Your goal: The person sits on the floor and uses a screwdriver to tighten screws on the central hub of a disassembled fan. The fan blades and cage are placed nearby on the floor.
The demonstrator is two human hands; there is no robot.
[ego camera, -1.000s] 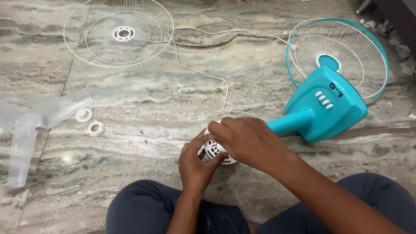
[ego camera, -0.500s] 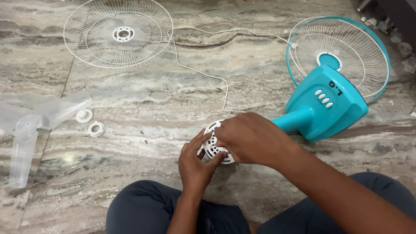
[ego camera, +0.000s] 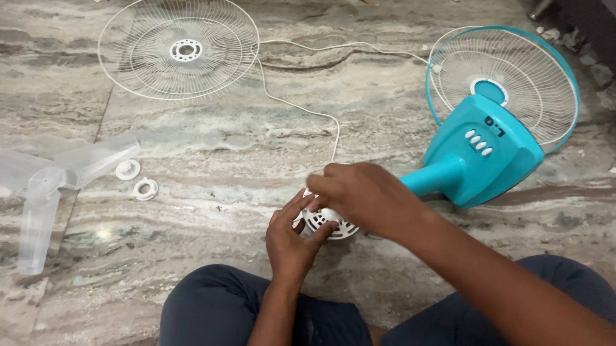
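Note:
I sit on a marble floor with both hands on the white slotted motor housing (ego camera: 328, 223) of a taken-apart fan. My left hand (ego camera: 292, 240) grips it from the left and below. My right hand (ego camera: 365, 198) lies over its top and right side and hides most of it. The turquoise fan base (ego camera: 479, 150) with white buttons lies just right of my hands, its neck pointing toward the housing. A white power cord (ego camera: 297, 107) runs from the housing up across the floor.
A white front grille (ego camera: 178, 50) lies flat at the upper left. A second grille with a turquoise rim (ego camera: 507, 78) leans behind the base. A clear three-blade propeller (ego camera: 48, 183) and two white rings (ego camera: 136, 178) lie at the left. My knees fill the bottom.
My right hand has slid left over the motor housing and covers more of it. My left hand keeps its grip. The other parts have not moved.

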